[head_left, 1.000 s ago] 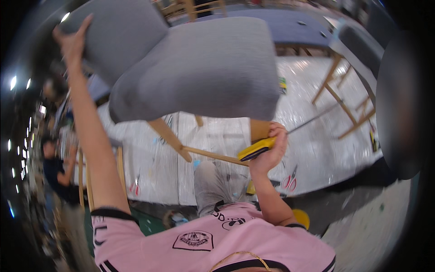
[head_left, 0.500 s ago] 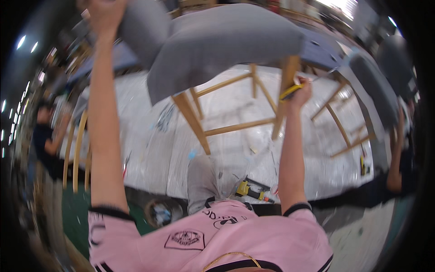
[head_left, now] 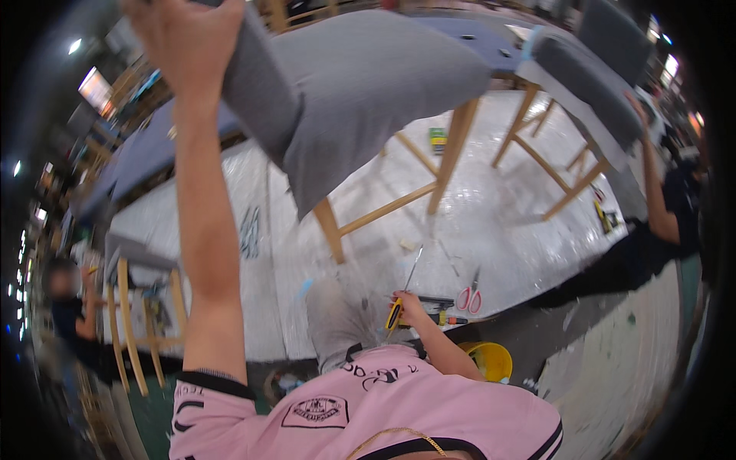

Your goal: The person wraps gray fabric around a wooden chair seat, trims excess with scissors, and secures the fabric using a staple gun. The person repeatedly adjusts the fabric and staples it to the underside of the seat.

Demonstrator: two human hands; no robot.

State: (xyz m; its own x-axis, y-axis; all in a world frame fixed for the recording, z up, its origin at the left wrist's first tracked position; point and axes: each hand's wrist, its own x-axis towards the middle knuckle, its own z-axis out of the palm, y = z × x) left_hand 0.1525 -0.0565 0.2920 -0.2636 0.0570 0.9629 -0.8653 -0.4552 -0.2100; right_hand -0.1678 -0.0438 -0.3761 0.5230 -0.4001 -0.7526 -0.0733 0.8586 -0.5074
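Desk (head_left: 529,261): plastic sheet (head_left: 257,307) is covering it
Near edge: scissors (head_left: 474,290), staple gun (head_left: 441,317) are lying
Right: chair (head_left: 579,84) is standing
Back: box (head_left: 438,139) is resting
Middle: held chair (head_left: 376,77) is standing or hovering, unclear

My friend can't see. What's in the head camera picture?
A person in a pink shirt has their left hand at the backrest of a grey fabric chair with wooden legs, while their right hand holds a thin metal tool with a yellow-and-black handle. Red-handled metal scissors lie nearby.

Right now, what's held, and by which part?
The right hand holds a slim tool by its yellow handle; the left hand touches the grey chair's backrest, grip unclear.
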